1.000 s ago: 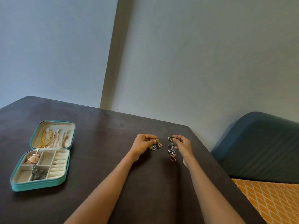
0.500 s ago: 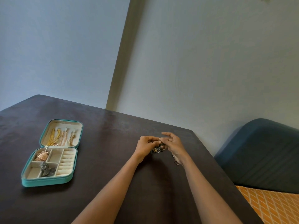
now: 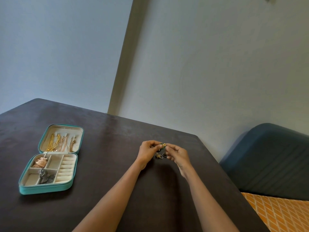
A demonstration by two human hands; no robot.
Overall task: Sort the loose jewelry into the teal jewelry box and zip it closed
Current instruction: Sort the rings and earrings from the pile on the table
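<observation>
Head view: green and gold earring [image 3: 162,146] pinched between left hand [image 3: 148,152] and right hand [image 3: 178,154], lifted just above the table [image 3: 107,164], probably for sorting out before stowing. Fingers of both hands curled, tips clamped on the piece from either side. Directly below, a few small rings [image 3: 160,155] loose on the tabletop, kept near for the next picks. Well apart to the left, teal box [image 3: 45,189] lying flat and unzipped, lid laid back with gold chains [image 3: 58,142], tray holding a copper piece [image 3: 39,162] and dark pieces [image 3: 46,178], several compartments free. Beyond the table's right edge, a blue sofa [image 3: 267,158].
</observation>
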